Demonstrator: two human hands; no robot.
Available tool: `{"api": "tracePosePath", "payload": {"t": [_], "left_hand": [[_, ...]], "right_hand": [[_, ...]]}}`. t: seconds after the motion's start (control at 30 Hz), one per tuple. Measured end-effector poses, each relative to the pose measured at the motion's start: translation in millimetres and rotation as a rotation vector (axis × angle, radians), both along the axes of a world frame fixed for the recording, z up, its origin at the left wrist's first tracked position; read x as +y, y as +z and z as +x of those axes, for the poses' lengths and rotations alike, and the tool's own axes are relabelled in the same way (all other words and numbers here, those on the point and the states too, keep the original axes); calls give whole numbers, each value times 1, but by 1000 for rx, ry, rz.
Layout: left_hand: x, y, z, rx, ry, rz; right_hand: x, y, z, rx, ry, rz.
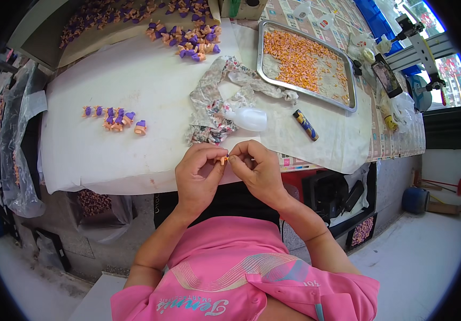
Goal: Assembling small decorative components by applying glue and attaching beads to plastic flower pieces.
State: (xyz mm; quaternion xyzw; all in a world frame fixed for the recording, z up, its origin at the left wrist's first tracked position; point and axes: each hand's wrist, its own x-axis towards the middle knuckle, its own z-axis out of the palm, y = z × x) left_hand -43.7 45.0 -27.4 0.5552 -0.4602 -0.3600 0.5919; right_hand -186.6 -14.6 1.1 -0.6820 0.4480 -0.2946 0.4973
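At the table's front edge my two hands meet over one small orange and purple plastic figure part [223, 159]. My left hand [198, 174] pinches it between thumb and forefinger. The fingertips of my right hand [257, 168] are closed on its other side; exactly what they grip is too small to make out. Just beyond my hands lie a crumpled floral cloth [209, 101] and a white plastic bottle [249, 119] on its side. To the left, several small purple and peach figures [115, 119] stand grouped on the white sheet [91, 160].
A metal tray [308, 92] of small orange pieces sits at the far right. A dark blue patterned tube [306, 125] lies before it. More purple figures [187, 40] are heaped at the back. A phone [385, 75] hangs on a metal stand at the right.
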Motion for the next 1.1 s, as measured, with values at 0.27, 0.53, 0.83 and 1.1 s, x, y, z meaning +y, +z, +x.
{"api": "tracePosePath", "payload": {"t": [0.27, 0.53, 0.83, 1.1], "left_hand": [[4, 2, 3, 198, -22, -1], [8, 3, 4, 289, -59, 45], [5, -6, 2, 385, -105, 26], [4, -10, 0, 320, -97, -42]], "right_hand": [[1, 2, 8, -29, -10, -8], [5, -5, 4, -23, 25, -216], [3, -15, -2, -72, 103, -340], [4, -23, -6, -146, 73, -35]]}}
